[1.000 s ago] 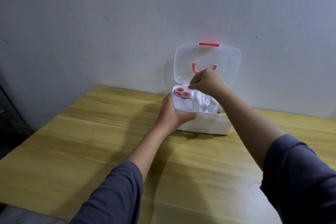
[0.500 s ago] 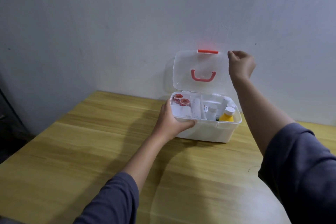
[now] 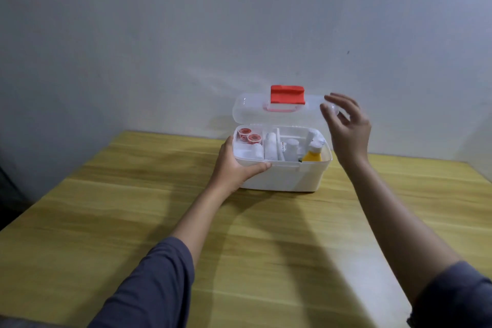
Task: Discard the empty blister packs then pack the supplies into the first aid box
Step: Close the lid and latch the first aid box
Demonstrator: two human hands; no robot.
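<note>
A white first aid box (image 3: 287,178) stands on the wooden table near the wall. Its clear lid (image 3: 255,112), with a red latch (image 3: 287,94), is tilted forward, half lowered over the box. Inside lie two red-ringed tape rolls (image 3: 249,136), white rolls and bottles (image 3: 290,149), and a yellow bottle (image 3: 312,154). My left hand (image 3: 235,165) grips the box's front left rim. My right hand (image 3: 346,125) touches the lid's right corner with its fingers spread. No blister packs show.
The wooden table (image 3: 133,221) runs from the box toward me, with its left edge falling away to a dark floor. A plain grey wall (image 3: 186,34) stands directly behind the box.
The lid has swung from upright down toward me, moved by my right hand at its right corner. Before that, this hand rose out of the box. My left hand stayed on the rim.
</note>
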